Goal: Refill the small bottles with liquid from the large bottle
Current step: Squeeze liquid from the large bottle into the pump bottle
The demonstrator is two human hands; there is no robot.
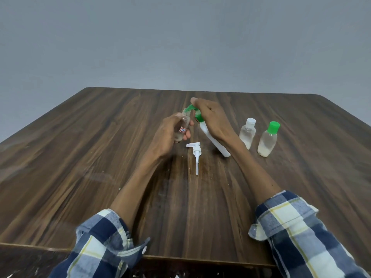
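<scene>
Small bottles, three: one clear, in the left hand (170,133); one white-capped (248,135) and one green-capped (268,140), standing right of the large bottle (214,140). Large bottle, one: white, tilted, green spout at the held bottle's (183,127) mouth, gripped by the right hand (212,121). Loose white pump (196,155), one, on the table (80,147) just before it. Both hands curled tight.
</scene>
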